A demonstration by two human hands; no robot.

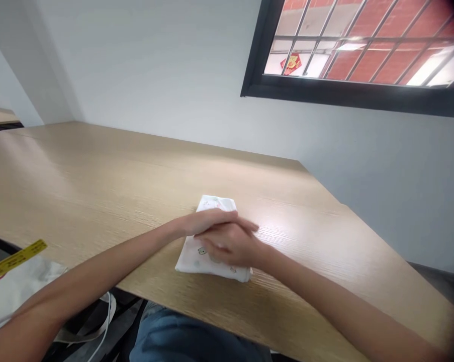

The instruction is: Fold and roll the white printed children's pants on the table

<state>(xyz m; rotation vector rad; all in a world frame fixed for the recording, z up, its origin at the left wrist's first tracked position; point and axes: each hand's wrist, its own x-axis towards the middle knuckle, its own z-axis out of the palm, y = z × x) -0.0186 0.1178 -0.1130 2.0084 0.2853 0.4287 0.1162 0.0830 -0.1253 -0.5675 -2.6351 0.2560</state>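
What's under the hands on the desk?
A folded white cloth with small printed motifs, on the wood-grain desk. The left hand and right hand cover its middle; that part, and anything beneath the cloth, can't be seen.

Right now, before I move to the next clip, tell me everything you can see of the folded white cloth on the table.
The folded white cloth is a roughly rectangular pad printed with small scattered motifs, pinkish at the far end. It lies flat on the light wood-grain table. The left hand and right hand rest across its middle, covering much of it.
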